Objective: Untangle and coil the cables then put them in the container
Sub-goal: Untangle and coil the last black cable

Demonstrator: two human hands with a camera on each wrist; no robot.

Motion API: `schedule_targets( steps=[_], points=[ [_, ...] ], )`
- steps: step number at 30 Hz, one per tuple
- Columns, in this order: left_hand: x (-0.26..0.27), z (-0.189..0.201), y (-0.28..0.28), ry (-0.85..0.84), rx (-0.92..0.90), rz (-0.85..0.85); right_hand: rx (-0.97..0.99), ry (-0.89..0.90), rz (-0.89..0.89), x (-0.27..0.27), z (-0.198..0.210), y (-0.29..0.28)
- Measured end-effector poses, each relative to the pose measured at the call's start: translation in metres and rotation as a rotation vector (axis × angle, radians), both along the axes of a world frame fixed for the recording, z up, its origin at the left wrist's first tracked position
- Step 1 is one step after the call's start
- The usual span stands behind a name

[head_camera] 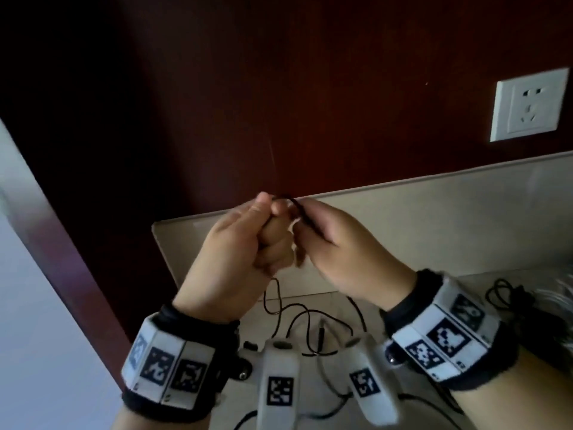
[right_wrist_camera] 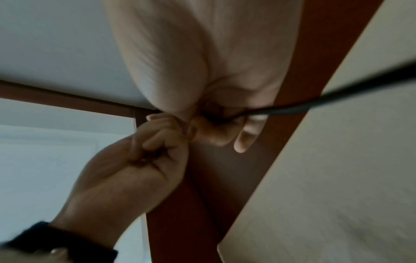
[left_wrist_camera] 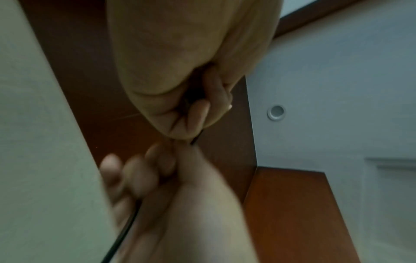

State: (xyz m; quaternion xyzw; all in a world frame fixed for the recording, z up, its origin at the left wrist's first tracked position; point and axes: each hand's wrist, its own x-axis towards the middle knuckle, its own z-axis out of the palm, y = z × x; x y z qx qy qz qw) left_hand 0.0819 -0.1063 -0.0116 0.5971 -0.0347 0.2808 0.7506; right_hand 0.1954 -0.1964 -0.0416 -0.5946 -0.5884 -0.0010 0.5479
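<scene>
Pinching one thin black cable (head_camera: 296,206), my left hand (head_camera: 238,243) and right hand (head_camera: 347,246) meet above the bench (head_camera: 434,225). I see both clamped on it. Its slack (head_camera: 297,318) hangs onto the bench.

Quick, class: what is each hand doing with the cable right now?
Left hand: closed, fingers curled round the black cable, raised above the counter.
Right hand: closed, pinching the same cable beside the left.

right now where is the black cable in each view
Head: black cable pinched between left hand and right hand, centre, trailing down to the counter.
Left wrist: bottom left, running up into the fist.
Right wrist: from right edge into the fingers.
Shared landmark: red-brown wood panel.
</scene>
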Motion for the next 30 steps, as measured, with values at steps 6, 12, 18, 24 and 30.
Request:
schedule_targets(
  steps=[6,12,18,24,30],
  points=[
    [-0.032,0.023,0.035,-0.369,-0.309,-0.007,-0.190,0.017,-0.414,0.035,-0.002,-0.007],
    [-0.018,0.013,0.028,-0.199,-0.124,0.088,0.010,-0.122,-0.417,0.024,0.003,-0.011],
    [0.002,-0.007,0.021,-0.065,-0.073,0.048,-0.160,-0.522,-0.329,-0.009,-0.001,-0.010],
    [0.011,-0.021,0.014,0.249,0.522,0.407,-0.321,-0.612,-0.211,-0.018,0.007,-0.016],
    [0.010,-0.018,0.025,0.393,0.639,0.530,-0.370,-0.350,-0.084,-0.007,0.016,-0.025]
  ],
)
